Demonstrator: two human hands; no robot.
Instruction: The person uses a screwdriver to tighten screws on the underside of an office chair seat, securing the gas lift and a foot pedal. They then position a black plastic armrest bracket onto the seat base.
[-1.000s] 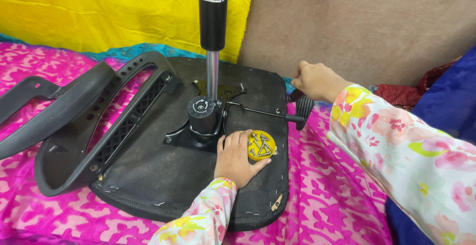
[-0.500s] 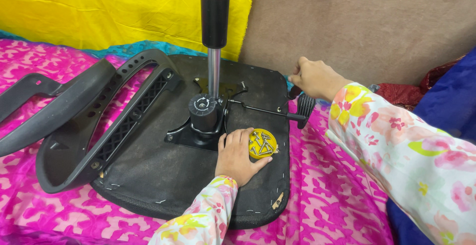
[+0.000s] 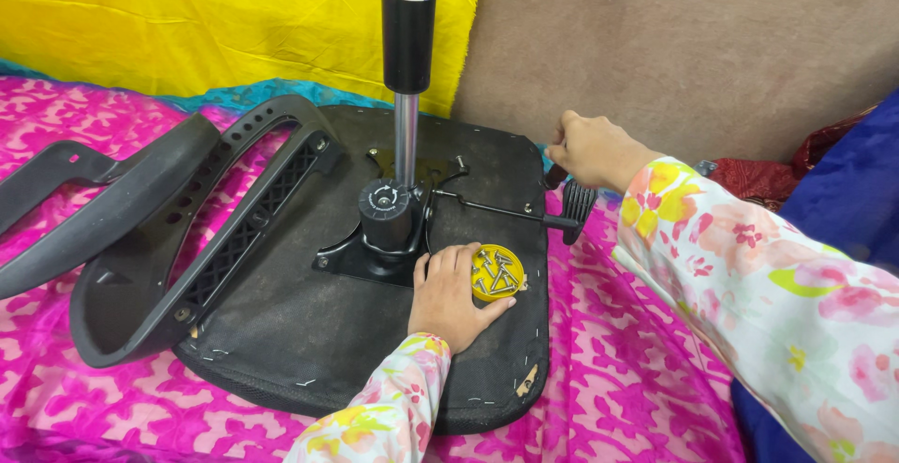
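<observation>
An upturned office chair seat (image 3: 309,332) lies underside-up on a pink patterned cloth (image 3: 637,379), its black armrest frame (image 3: 178,238) along the left edge and a gas-lift column (image 3: 406,98) standing upright from the metal mechanism plate (image 3: 375,248) at the centre. The left hand (image 3: 451,296) rests flat on the seat underside just right of the plate, fingers extended and close together, thumb curled against the near rim of a small yellow dish (image 3: 496,273) holding loose dark screws (image 3: 498,271); the dish touches the fingers along its left side and sits near the seat's right edge, short of the front right corner. The right hand (image 3: 592,149) is at the seat's far right edge, fingers curled in a closed grip on something at the rim that the knuckles hide, so what it pinches cannot be told; just below it lies the ribbed black paddle (image 3: 577,208) of the adjustment lever (image 3: 487,208), whose thin rod runs leftward to the plate. Judged from this arrangement, the work goes best if the dish is kept level and steadied by the thumb, so that no screws spill over the seat's right edge, while the right hand holds the seat from sliding on the cloth; a screw should be lifted singly with fingertips rather than raked out.
</observation>
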